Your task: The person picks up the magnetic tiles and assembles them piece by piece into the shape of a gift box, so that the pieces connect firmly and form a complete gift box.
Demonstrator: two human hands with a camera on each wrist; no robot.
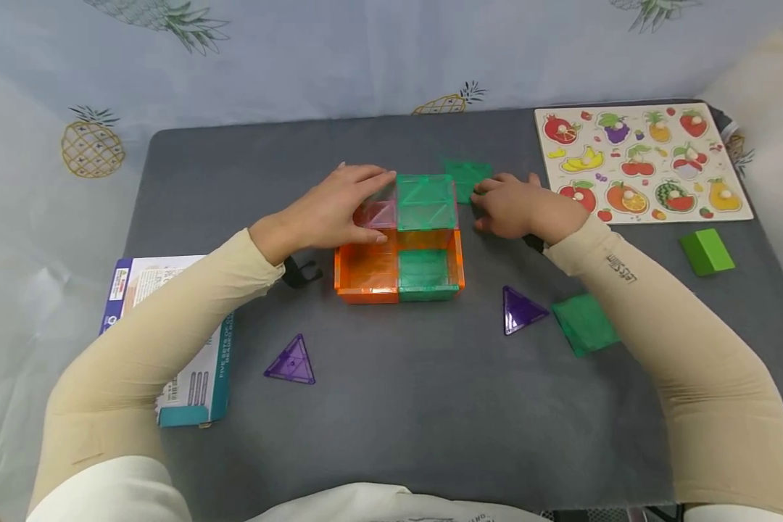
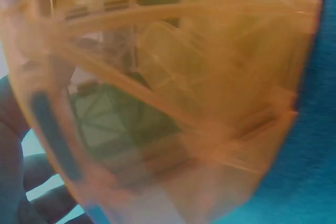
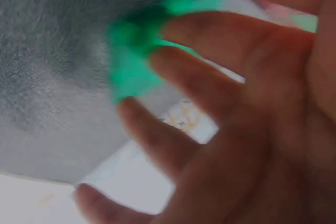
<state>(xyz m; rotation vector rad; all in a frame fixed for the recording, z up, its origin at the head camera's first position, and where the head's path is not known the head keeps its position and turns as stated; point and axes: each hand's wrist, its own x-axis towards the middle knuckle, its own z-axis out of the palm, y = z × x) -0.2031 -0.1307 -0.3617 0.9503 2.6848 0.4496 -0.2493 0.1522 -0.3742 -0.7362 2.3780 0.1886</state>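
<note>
A box-like structure of translucent magnetic tiles (image 1: 365, 279) stands near the table's middle, with orange and green tiles in front and a raised pink and green part behind. My left hand (image 1: 342, 203) holds the raised part at its left, thumb on the front side and fingers along the top. Orange tile walls (image 2: 236, 66) fill the left wrist view, blurred. Behind the structure's right corner a loose green square tile (image 1: 466, 177) lies flat. My right hand (image 1: 515, 206) touches that tile's right edge with spread, slightly bent fingertips.
Purple triangle tiles lie at left (image 1: 292, 361) and right (image 1: 520, 310). Green square tiles (image 1: 583, 325) lie partly under the right forearm. A fruit puzzle board (image 1: 642, 163) sits back right, above a green block (image 1: 707, 251). A box (image 1: 196, 391) lies under the left forearm.
</note>
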